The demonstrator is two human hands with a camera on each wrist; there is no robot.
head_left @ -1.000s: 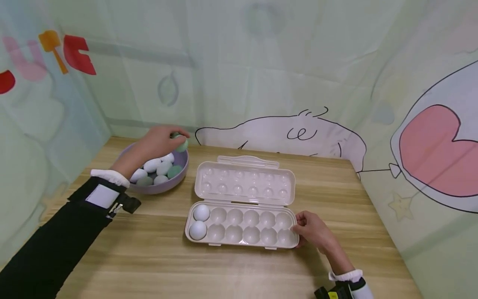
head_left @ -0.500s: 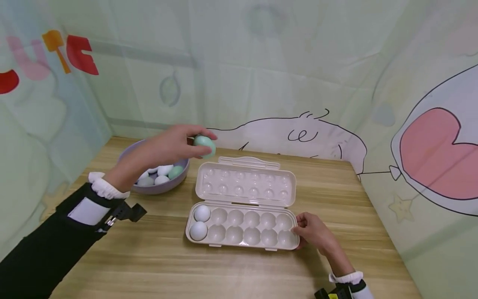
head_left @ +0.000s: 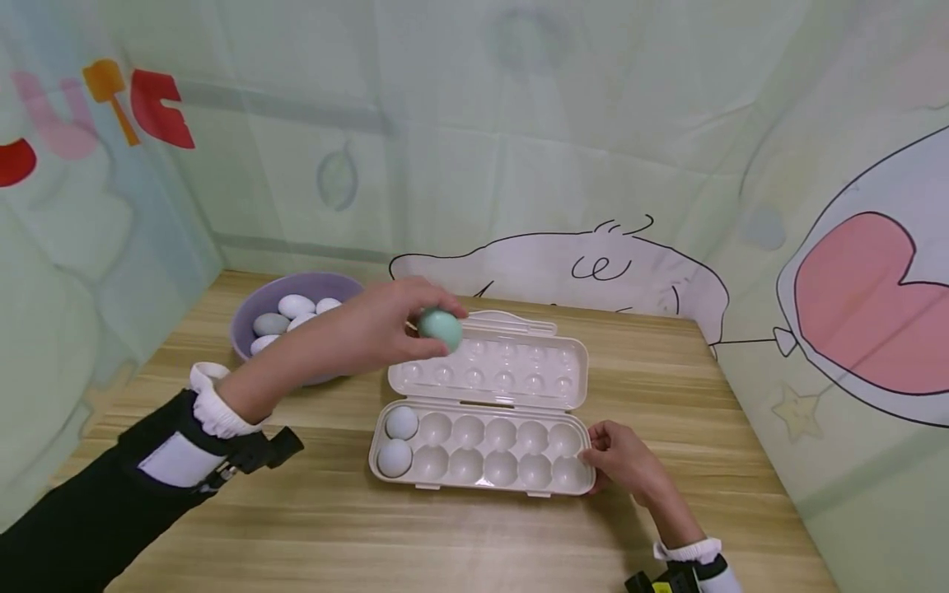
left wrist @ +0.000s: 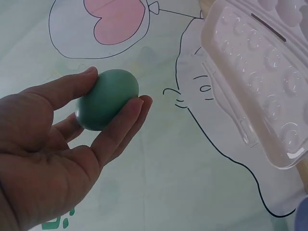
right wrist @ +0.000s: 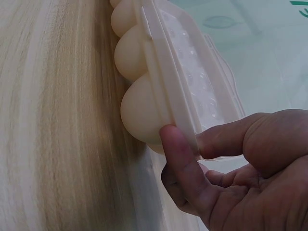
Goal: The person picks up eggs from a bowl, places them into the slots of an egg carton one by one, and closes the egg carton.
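Note:
My left hand (head_left: pixel 385 323) holds a green egg (head_left: pixel 441 329) between thumb and fingers, over the raised lid of the egg carton (head_left: pixel 482 486) in the head view. In the left wrist view the thumb and fingertips grip the green egg (left wrist: pixel 108 98) from opposite sides. Two pale eggs (head_left: pixel 395 458) fill the carton's leftmost column; its other cups hold nothing. At the carton's right end my right hand (head_left: pixel 630 463) pinches the rim, thumb above and finger below, as the right wrist view shows around the carton's edge (right wrist: pixel 168 91).
A purple bowl (head_left: pixel 240 317) with several white and greyish eggs stands at the back left, partly hidden by the left forearm. The wooden table (head_left: pixel 445 543) meets a printed cloth backdrop (head_left: pixel 474 165) along its far edge.
My left hand has lifted the green egg from over the bowl and carried it right, then slightly down, to the carton's lid. The right hand stays at the carton's end.

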